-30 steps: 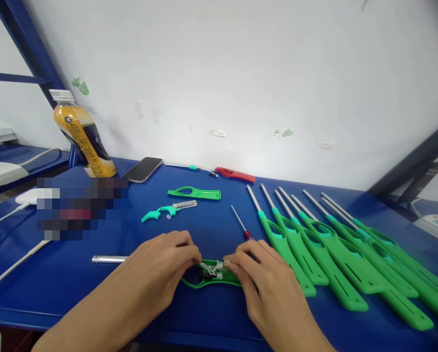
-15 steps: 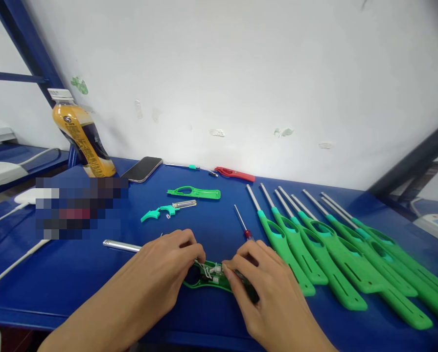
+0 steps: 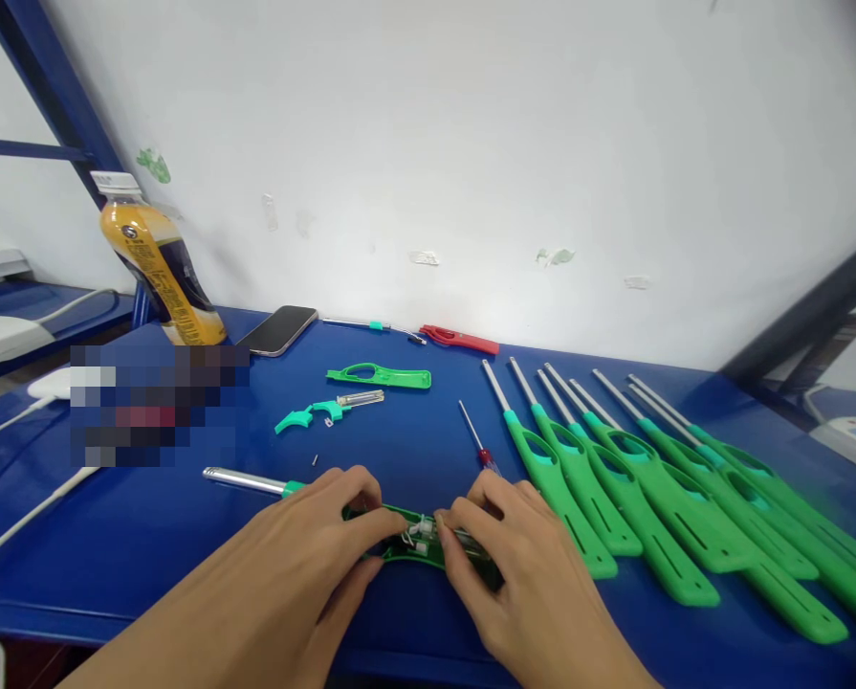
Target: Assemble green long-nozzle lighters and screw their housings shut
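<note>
An opened green lighter body (image 3: 428, 550) lies near the table's front edge, its metal tube (image 3: 245, 480) pointing left. White and clear small parts show inside it. My left hand (image 3: 334, 536) grips the body's left part, thumb and fingers at its loop. My right hand (image 3: 503, 545) closes round the right part, its fingertips pinched by the white piece. A screwdriver (image 3: 486, 457) with a red handle lies just beyond my right hand. Farther back rest a green half shell (image 3: 391, 378), teal trigger pieces (image 3: 327, 411) and a tiny screw (image 3: 315, 460).
Several green lighters (image 3: 628, 478) lie side by side on the right. Along the wall are a red shell (image 3: 460, 339), a thin rod (image 3: 356, 324) and a phone (image 3: 281, 330). A yellow bottle (image 3: 161, 263) and white cables (image 3: 32, 517) are at left.
My left hand has shifted slightly right and its thumb now reaches beneath the body's edge. More of the tube's teal collar and the tiny screw have come into sight.
</note>
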`<action>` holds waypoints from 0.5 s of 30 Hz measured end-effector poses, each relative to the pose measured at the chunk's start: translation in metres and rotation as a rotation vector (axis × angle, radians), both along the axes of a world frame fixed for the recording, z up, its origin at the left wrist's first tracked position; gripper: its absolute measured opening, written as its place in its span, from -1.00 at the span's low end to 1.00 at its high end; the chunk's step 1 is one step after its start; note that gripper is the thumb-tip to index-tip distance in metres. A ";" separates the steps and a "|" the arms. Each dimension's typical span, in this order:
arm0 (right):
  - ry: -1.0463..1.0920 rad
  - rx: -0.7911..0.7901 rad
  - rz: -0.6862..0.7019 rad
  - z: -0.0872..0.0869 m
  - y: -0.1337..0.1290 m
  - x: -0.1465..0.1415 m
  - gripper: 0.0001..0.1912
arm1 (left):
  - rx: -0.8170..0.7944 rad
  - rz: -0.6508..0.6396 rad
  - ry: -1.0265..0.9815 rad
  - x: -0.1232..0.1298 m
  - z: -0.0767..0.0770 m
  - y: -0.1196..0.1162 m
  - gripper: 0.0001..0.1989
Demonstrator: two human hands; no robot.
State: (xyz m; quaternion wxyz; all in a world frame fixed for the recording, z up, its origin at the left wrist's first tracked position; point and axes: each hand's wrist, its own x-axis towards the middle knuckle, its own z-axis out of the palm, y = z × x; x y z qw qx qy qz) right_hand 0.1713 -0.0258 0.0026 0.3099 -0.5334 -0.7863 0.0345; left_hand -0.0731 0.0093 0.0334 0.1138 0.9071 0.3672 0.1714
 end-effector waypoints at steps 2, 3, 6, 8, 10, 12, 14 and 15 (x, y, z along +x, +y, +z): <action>-0.002 -0.013 -0.006 -0.001 0.000 0.000 -0.73 | 0.021 -0.006 0.030 -0.001 -0.002 -0.002 -0.57; -0.001 -0.016 -0.008 -0.001 0.000 0.000 -0.73 | 0.028 -0.005 0.039 -0.001 -0.003 -0.002 -0.56; -0.001 -0.018 -0.006 -0.001 0.000 0.001 -0.73 | 0.032 -0.008 0.044 0.001 -0.004 -0.001 -0.55; -0.003 -0.013 -0.005 0.000 0.000 0.001 -0.72 | 0.044 -0.012 0.044 0.002 -0.004 -0.001 -0.52; -0.006 -0.010 -0.009 0.000 0.000 0.000 -0.72 | 0.066 -0.016 0.041 0.002 -0.004 -0.001 -0.49; -0.009 -0.007 -0.010 0.000 0.000 0.000 -0.73 | 0.067 -0.014 0.047 0.001 -0.004 -0.002 -0.50; -0.013 -0.005 -0.007 0.000 0.000 0.000 -0.73 | 0.046 -0.014 0.054 0.000 -0.004 -0.002 -0.55; -0.014 -0.005 -0.006 -0.001 0.001 0.000 -0.73 | 0.039 -0.015 0.054 0.000 -0.004 -0.002 -0.56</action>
